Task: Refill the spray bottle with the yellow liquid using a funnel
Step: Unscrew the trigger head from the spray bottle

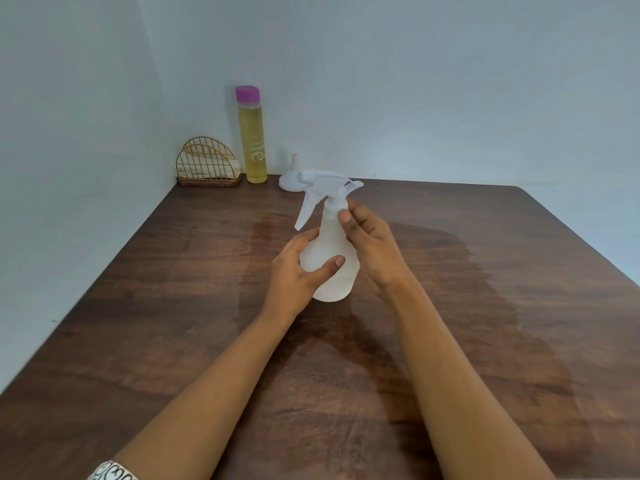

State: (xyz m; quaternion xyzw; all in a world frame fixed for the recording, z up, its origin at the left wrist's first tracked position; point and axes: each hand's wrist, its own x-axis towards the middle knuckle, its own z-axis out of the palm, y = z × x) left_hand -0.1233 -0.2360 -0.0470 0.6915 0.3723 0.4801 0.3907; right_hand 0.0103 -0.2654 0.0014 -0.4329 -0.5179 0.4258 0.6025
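Observation:
A translucent white spray bottle [330,247] stands upright in the middle of the brown wooden table [173,323], its white trigger head screwed on and pointing left. My left hand [298,271] grips the bottle's round body from the left. My right hand [370,244] pinches the neck collar just below the trigger head with thumb and fingers. A tall clear bottle of yellow liquid [252,140] with a purple cap stands at the back against the wall. Beside it a white funnel [291,176] lies upside down, spout up, partly hidden behind the trigger head.
A gold wire napkin holder [207,164] with folded white cloth sits in the back left corner. Walls close off the table's left and far sides. A darker damp-looking patch runs across the right part of the tabletop.

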